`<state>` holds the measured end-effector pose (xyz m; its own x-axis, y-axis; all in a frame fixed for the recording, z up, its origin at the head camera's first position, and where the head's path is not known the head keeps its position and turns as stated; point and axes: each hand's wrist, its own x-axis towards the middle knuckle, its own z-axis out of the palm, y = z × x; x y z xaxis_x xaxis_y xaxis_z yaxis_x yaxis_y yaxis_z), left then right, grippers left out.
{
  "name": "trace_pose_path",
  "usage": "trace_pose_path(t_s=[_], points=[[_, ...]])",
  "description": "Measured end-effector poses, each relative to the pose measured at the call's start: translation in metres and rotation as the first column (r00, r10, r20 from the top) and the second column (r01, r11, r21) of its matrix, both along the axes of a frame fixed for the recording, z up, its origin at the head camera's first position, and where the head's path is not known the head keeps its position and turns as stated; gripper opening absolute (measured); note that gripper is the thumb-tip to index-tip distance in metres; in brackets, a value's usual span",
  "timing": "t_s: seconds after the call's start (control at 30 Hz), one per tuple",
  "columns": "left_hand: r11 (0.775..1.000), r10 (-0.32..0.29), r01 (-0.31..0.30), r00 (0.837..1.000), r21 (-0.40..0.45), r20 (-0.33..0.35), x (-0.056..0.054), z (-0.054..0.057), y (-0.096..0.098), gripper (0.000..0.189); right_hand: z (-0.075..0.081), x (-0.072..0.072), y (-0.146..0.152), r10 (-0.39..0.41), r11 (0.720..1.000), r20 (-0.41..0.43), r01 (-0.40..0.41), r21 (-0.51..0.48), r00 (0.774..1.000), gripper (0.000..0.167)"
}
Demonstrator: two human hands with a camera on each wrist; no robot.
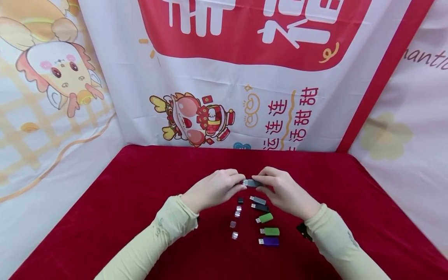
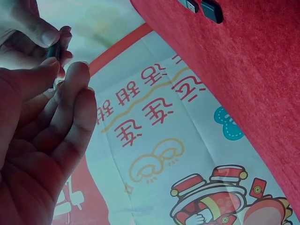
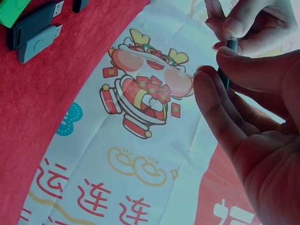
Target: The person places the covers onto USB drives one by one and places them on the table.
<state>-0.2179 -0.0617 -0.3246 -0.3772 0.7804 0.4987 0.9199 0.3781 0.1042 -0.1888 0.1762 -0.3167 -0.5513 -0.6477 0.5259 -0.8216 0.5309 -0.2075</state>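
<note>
Both hands meet over the far part of the table around a dark grey USB flash drive [image 1: 252,182]. My right hand [image 1: 285,190] pinches its body between thumb and fingers. At the drive's pale, shiny plug end, my left hand [image 1: 217,188] pinches what looks like a clear cap [image 1: 245,182], mostly hidden by the fingertips. In the left wrist view the drive [image 2: 54,50] shows as a dark strip between the two hands. In the right wrist view, thumb and fingers grip the drive [image 3: 224,77] from both sides.
Nearer me lie more flash drives, plugs bared to the left: grey [image 1: 258,200], black [image 1: 260,207], two green, the upper one [image 1: 265,217] slanted, and purple [image 1: 269,242]. To their left run a black cap [image 1: 240,200] and several clear caps [image 1: 235,235]. Red cloth [image 1: 157,171] covers the table.
</note>
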Motion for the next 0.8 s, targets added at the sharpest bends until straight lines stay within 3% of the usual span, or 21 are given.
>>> trace_pose_path(t_s=[0.13,0.23,0.33,0.53,0.8], points=[[0.993,0.091,-0.084,0.992,-0.082,0.087,-0.003,0.0,-0.003,0.014,-0.003,-0.007,0.003,0.005,1.0,0.014,-0.005,0.018,1.0,0.039],[0.971,0.189,-0.166,0.974,-0.174,0.127,-0.005,-0.002,-0.007,0.019,-0.009,-0.014,0.008,-0.013,0.998,0.039,0.011,0.054,0.999,0.036],[0.949,0.248,-0.212,0.959,-0.232,0.136,-0.007,-0.005,-0.012,0.023,-0.014,-0.021,0.014,-0.039,0.995,0.054,0.034,0.092,0.998,0.034],[0.932,0.289,-0.244,0.946,-0.268,0.145,-0.003,-0.008,-0.023,0.022,-0.021,-0.03,0.021,-0.054,0.991,0.029,0.05,0.126,0.998,0.033],[0.927,0.28,-0.224,0.946,-0.3,0.161,0.002,-0.014,-0.03,0.019,-0.032,-0.036,0.025,-0.103,0.986,0.027,0.098,0.136,0.994,0.03]])
